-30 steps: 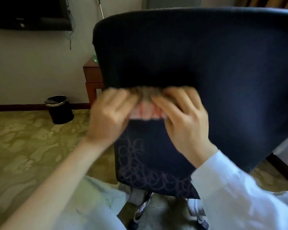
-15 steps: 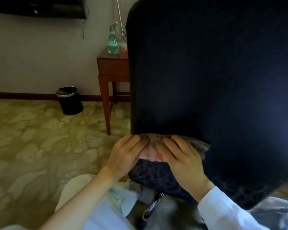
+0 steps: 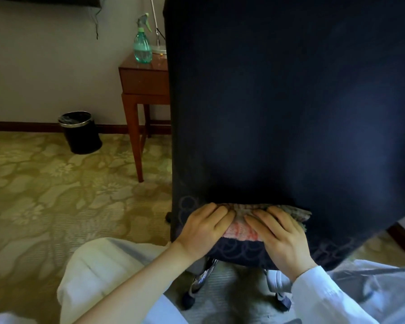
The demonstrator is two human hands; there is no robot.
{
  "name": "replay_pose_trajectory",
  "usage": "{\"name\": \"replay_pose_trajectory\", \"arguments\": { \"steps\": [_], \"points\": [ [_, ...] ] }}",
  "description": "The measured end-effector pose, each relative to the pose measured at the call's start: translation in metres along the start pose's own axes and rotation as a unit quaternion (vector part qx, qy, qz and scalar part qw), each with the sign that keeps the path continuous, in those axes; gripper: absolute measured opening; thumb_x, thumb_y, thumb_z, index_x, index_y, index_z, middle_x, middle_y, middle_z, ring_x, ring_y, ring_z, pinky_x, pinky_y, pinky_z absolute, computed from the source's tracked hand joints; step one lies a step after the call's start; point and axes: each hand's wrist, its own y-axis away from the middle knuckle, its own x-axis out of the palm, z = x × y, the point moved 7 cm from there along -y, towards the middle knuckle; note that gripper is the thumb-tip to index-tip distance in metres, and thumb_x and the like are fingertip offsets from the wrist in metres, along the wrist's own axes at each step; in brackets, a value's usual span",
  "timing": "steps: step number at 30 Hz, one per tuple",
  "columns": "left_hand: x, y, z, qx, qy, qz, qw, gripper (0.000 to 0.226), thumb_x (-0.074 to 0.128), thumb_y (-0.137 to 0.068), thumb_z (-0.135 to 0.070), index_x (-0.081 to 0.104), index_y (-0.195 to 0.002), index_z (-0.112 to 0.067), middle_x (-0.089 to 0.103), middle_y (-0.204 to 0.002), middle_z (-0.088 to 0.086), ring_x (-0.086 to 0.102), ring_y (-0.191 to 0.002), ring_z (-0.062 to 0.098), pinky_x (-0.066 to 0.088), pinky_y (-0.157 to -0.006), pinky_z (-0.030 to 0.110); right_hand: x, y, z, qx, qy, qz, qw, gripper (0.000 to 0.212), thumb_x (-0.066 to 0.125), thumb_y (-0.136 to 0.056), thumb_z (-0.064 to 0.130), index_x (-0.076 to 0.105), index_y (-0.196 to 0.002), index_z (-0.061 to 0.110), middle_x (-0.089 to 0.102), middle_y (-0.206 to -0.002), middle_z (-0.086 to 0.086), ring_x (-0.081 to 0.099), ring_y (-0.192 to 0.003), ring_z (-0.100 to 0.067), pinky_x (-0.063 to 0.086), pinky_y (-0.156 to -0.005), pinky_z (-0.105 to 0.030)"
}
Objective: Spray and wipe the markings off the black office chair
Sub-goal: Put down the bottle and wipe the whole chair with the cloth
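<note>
**Head view, wiping stage.** We see the black office chair (image 3: 290, 101) filling the centre and right of the frame, with the rear of its backrest turned toward the camera. The long axis of the backrest runs roughly top to bottom.

In the upper left stands a wooden bench (image 3: 145, 83). It carries the spray bottle (image 3: 142, 45), which is upright and well apart from the hands. A black bin (image 3: 80, 133) sits on the patterned carpet (image 3: 45, 195) at left.

Low on the backrest, a folded cloth (image 3: 242, 229) lies with its long axis left to right, across the chair's own. The left hand (image 3: 202, 233) and right hand (image 3: 284, 239) press it flat side by side. Their fingers (image 3: 216, 215) are extended and close together, not curled round the cloth. Pale looping markings (image 3: 239, 250) show below the cloth and to either side.

We judge two hazards:
- The chair stands on casters (image 3: 188, 300), so hard two-handed pressure could roll or swivel it away.
- With the bottle out of reach, a drying cloth might smear the markings rather than lift them.
</note>
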Motion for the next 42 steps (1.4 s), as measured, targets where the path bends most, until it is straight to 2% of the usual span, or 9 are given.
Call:
{"name": "replay_pose_trajectory", "arguments": {
  "steps": [10,14,18,23,26,30,36,39,42],
  "points": [
    [0.024,-0.030,-0.063,-0.008,-0.010,0.032,0.999,0.014,0.070,-0.078,-0.008,0.071,-0.092,-0.011,0.065,-0.084,0.002,0.058,-0.073,0.017,0.051,-0.059,0.028,-0.024,0.034,-0.042,0.056,-0.010,0.054,0.997,0.051,0.024,-0.102,0.010,0.075,-0.101,0.011,0.069,-0.107,-0.010,0.052,-0.106,-0.028,0.046,-0.093,-0.039],
    [-0.033,-0.082,-0.072,-0.021,-0.053,-0.042,0.997,0.011,0.061,-0.089,-0.008,0.071,-0.091,-0.011,0.064,-0.081,0.003,0.058,-0.070,0.021,0.049,-0.060,0.032,-0.085,-0.010,-0.060,0.092,-0.043,-0.058,0.993,0.026,0.055,-0.086,-0.007,0.074,-0.100,0.004,0.068,-0.106,-0.016,0.053,-0.102,-0.032,0.042,-0.101,-0.036],
    [-0.140,-0.149,-0.070,-0.048,-0.134,-0.168,0.975,0.014,0.058,-0.092,-0.007,0.071,-0.090,-0.011,0.064,-0.080,0.004,0.057,-0.071,0.024,0.044,-0.062,0.033,-0.162,-0.100,-0.061,0.057,-0.041,-0.176,0.982,0.028,0.071,-0.077,-0.010,0.074,-0.102,0.003,0.067,-0.106,-0.017,0.056,-0.095,-0.040,0.039,-0.097,-0.031],
    [-0.194,-0.163,-0.049,-0.067,-0.154,-0.179,0.970,0.013,0.060,-0.091,-0.006,0.070,-0.098,-0.006,0.065,-0.088,0.009,0.056,-0.077,0.026,0.039,-0.066,0.027,-0.199,-0.160,-0.039,0.008,-0.033,-0.244,0.969,0.023,0.056,-0.091,-0.001,0.075,-0.100,0.008,0.068,-0.104,-0.013,0.059,-0.093,-0.036,0.040,-0.091,-0.028],
    [-0.160,-0.108,-0.033,-0.085,-0.149,-0.130,0.977,0.016,0.061,-0.092,-0.010,0.069,-0.102,-0.001,0.065,-0.091,0.014,0.054,-0.081,0.028,0.042,-0.068,0.032,-0.154,-0.131,-0.012,0.000,-0.048,-0.210,0.976,0.029,0.046,-0.098,0.005,0.075,-0.098,0.005,0.069,-0.104,-0.015,0.057,-0.095,-0.036,0.044,-0.088,-0.035],
    [-0.087,-0.032,-0.028,-0.068,-0.106,-0.068,0.990,0.020,0.056,-0.094,-0.009,0.073,-0.099,-0.003,0.068,-0.088,0.010,0.053,-0.082,0.022,0.048,-0.067,0.032,-0.064,-0.046,0.006,0.022,-0.051,-0.127,0.990,0.017,0.063,-0.091,0.003,0.074,-0.104,0.006,0.069,-0.105,-0.013,0.057,-0.102,-0.032,0.051,-0.083,-0.043],
    [0.024,0.044,-0.045,-0.051,-0.069,0.091,0.992,0.023,0.056,-0.083,-0.011,0.075,-0.096,-0.013,0.071,-0.091,0.002,0.063,-0.078,0.020,0.055,-0.065,0.031,0.034,0.072,0.015,0.069,-0.090,0.084,0.990,0.028,0.051,-0.092,0.012,0.062,-0.118,0.012,0.056,-0.119,-0.005,0.053,-0.107,-0.027,0.054,-0.081,-0.041],
    [0.025,0.040,-0.040,-0.051,-0.069,0.096,0.992,0.023,0.056,-0.082,-0.013,0.075,-0.094,-0.015,0.071,-0.091,0.000,0.063,-0.077,0.018,0.053,-0.066,0.030,0.031,0.067,0.014,0.092,-0.079,0.073,0.990,0.030,0.047,-0.093,0.013,0.069,-0.113,0.014,0.055,-0.118,-0.003,0.051,-0.106,-0.026,0.055,-0.081,-0.040],
    [-0.010,0.011,-0.029,-0.039,-0.085,0.047,0.995,0.025,0.053,-0.088,-0.007,0.075,-0.095,-0.015,0.071,-0.091,-0.001,0.063,-0.075,0.019,0.050,-0.069,0.032,0.002,0.030,0.009,0.101,-0.080,0.005,0.992,0.039,0.035,-0.102,0.010,0.073,-0.106,0.011,0.064,-0.109,-0.009,0.053,-0.101,-0.027,0.053,-0.080,-0.037]
  ]
}}
